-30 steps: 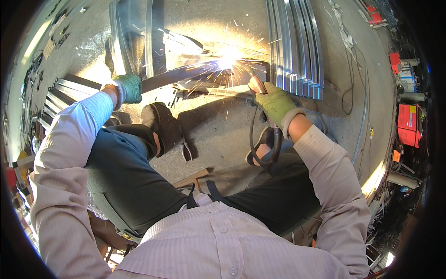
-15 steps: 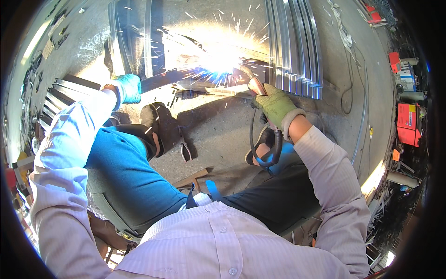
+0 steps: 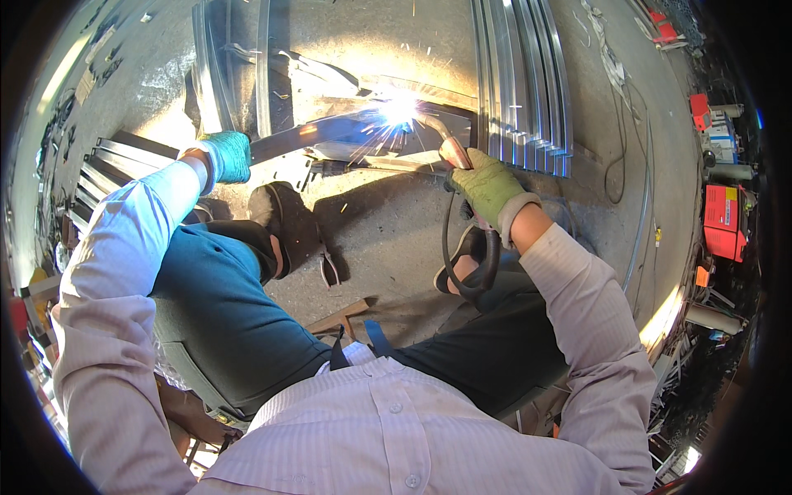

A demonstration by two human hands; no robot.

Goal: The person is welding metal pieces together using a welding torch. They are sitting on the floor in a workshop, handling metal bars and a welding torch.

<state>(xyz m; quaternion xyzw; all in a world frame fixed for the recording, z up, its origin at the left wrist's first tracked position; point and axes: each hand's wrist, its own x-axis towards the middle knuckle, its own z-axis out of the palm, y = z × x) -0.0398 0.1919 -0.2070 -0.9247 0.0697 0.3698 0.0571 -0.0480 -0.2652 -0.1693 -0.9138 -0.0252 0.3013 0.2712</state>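
My left hand (image 3: 226, 157), in a blue-green glove, is closed round the left end of a dark metal bar (image 3: 289, 140). The bar runs off to the right, into a bright welding arc. My right hand (image 3: 488, 186), in a yellow-green glove, grips a welding torch (image 3: 454, 151). Its bent neck points up and left, with the tip at the arc. A black cable (image 3: 450, 247) loops down from the torch between my legs. Glare and sparks hide the joint where the bar meets the other metal.
Shiny metal channels (image 3: 528, 82) lie side by side at the right, with more lengths (image 3: 213, 74) at the far left. Short bars (image 3: 103, 177) are stacked beside my left arm. Pliers (image 3: 328, 262) lie on the floor near my foot. A red machine (image 3: 726, 221) stands at the far right.
The arc's glare and the spray of sparks have shrunk, so more of the bar and torch neck shows. Both hands hold nearly the same places.
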